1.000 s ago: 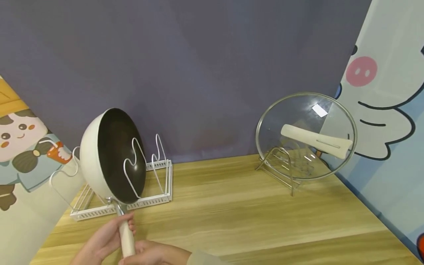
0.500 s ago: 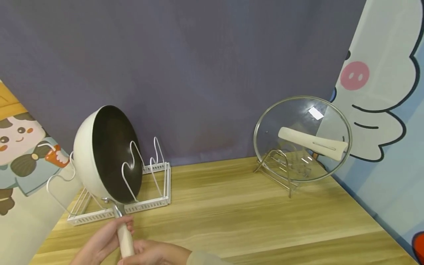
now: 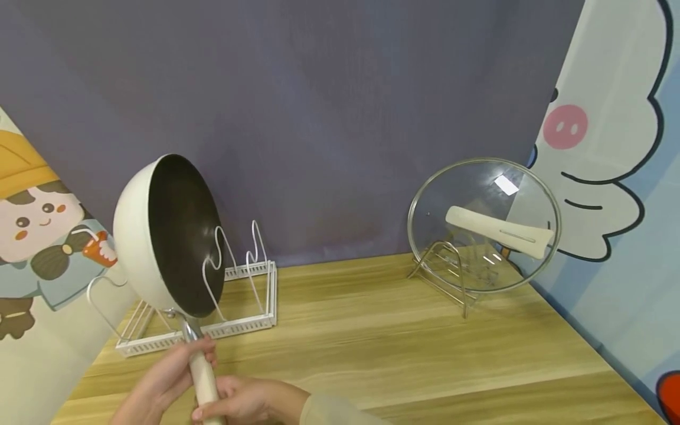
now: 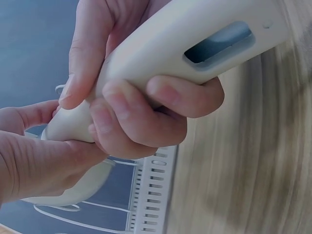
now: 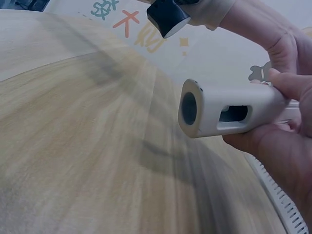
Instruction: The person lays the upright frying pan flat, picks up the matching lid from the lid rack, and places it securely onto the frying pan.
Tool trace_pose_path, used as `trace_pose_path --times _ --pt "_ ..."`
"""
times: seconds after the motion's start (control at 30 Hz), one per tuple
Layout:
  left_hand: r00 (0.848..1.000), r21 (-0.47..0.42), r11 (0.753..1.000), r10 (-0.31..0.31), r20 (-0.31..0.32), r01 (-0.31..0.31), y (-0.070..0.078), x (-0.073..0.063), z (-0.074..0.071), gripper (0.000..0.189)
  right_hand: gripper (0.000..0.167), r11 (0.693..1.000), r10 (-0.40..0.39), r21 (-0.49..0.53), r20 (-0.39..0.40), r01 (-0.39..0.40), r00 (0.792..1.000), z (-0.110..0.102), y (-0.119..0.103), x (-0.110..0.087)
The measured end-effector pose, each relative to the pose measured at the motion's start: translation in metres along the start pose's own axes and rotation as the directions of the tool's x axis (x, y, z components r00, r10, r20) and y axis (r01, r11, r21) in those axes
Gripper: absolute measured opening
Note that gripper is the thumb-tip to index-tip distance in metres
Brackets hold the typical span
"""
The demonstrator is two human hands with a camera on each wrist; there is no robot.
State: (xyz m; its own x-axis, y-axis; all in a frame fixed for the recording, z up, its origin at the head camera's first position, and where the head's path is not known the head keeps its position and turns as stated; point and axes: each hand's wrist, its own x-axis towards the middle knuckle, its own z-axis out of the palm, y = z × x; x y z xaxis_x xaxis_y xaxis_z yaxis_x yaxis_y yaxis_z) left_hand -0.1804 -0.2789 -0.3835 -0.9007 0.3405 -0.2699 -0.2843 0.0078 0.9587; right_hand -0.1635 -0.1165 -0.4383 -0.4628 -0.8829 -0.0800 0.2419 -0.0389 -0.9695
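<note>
A wok point(image 3: 135, 230), white outside and dark inside, stands tilted on its side among the wire dividers of a white rack point(image 3: 247, 324). Its cream handle point(image 3: 203, 378) points down toward me. My left hand point(image 3: 166, 378) grips the handle close to the metal neck. Nearer the handle's end, my right hand point(image 3: 249, 398) holds it with thumb on top. In the left wrist view, the right hand's fingers point(image 4: 141, 122) curl round the handle below its slot. The right wrist view shows the hollow handle end point(image 5: 189, 108) sticking out past the hands, above the table.
On the right, a glass lid point(image 3: 480, 183) with a steel rim and cream handle leans in a small wire stand point(image 3: 462, 289). Wood-grain table point(image 3: 345, 348) stretches between stand and rack. A grey curtain point(image 3: 340, 130) hangs behind, with cartoon-printed panels point(image 3: 600, 195) at both sides.
The wok has risen a little relative to the rack and shifted slightly left, both hands rising with its handle. The head view has shifted slightly. Lid and stand stay in place.
</note>
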Motion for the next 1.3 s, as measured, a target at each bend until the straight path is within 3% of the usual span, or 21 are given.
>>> trace_pose_path --times 0.1,0.3,0.37,0.5,0.97,1.3 --pt "1.0 0.007 1.0 0.005 -0.027 -0.005 0.002 0.0 0.001 0.01 0.023 0.999 0.021 0.029 0.021 -0.021 1.0 -0.001 -0.003 0.0" --pt "1.0 -0.01 1.0 0.013 -0.019 -0.014 0.003 -0.003 0.002 0.013 0.009 0.999 0.027 0.025 0.05 -0.028 0.998 0.0 -0.007 0.0" --pt "0.999 -0.008 1.0 0.015 -0.029 -0.015 0.003 -0.005 0.002 0.013 0.02 1.0 0.025 0.008 0.06 -0.026 0.998 0.0 -0.007 0.0" --pt "0.998 0.017 1.0 0.001 -0.061 0.0 0.004 -0.006 0.003 0.011 0.026 1.0 0.017 -0.007 0.069 -0.016 0.997 0.0 -0.006 0.001" --pt "0.998 0.063 0.998 -0.014 -0.064 0.018 0.009 -0.01 0.008 0.005 0.031 1.0 -0.002 -0.013 0.114 0.003 0.993 -0.001 -0.008 -0.003" --pt "0.993 0.056 0.998 0.01 -0.119 -0.004 0.018 -0.012 0.016 0.004 0.032 0.998 0.026 0.044 0.184 -0.035 0.983 -0.006 -0.019 -0.005"
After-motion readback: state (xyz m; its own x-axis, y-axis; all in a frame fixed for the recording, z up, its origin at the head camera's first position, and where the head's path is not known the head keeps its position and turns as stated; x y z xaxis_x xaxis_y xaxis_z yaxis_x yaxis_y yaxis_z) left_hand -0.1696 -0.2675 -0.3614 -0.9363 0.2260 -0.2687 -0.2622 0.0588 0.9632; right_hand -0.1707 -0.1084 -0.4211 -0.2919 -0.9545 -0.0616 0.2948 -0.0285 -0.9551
